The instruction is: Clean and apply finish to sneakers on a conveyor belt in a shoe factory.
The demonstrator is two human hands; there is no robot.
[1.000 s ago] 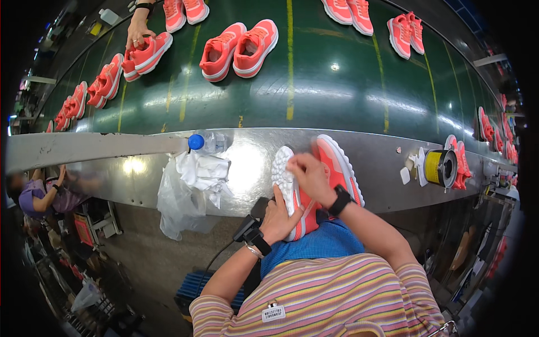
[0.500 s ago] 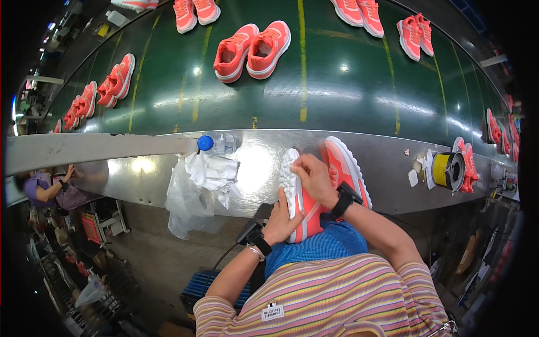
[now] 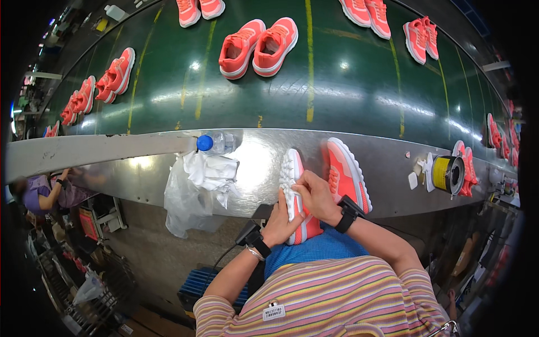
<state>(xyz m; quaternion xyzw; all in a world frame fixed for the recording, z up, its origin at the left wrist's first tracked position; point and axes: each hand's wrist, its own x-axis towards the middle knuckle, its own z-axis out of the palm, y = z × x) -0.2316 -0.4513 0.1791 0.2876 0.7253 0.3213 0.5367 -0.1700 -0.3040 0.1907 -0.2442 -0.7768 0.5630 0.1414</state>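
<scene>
A coral sneaker [image 3: 307, 230] with a knobbly white sole is tipped on its side, its heel end against my lap and its toe over the metal ledge. My left hand [image 3: 281, 223] is closed around its near part, thumb across the upper. Against the white sole, the bent fingers of my right hand [image 3: 318, 197] are pinched together; whatever is between them, if anything, is hidden. Just right of that hand, the matching sneaker [image 3: 349, 178] lies on the ledge, toe pointing away, its sole turned to the right.
Pairs of coral sneakers [image 3: 275, 47] stand on a green belt [image 3: 348, 84] beyond the metal ledge [image 3: 387, 163]. Left on the ledge are a blue-capped bottle [image 3: 222, 142], white cloths [image 3: 210, 171] and a plastic bag [image 3: 188, 208]. A can [image 3: 448, 173] stands at right; another person [image 3: 42, 192] sits far left.
My right hand has slid along the white sole toward me, away from the toe. My left hand keeps its grip. Sneakers in the middle of the belt appear slightly farther right.
</scene>
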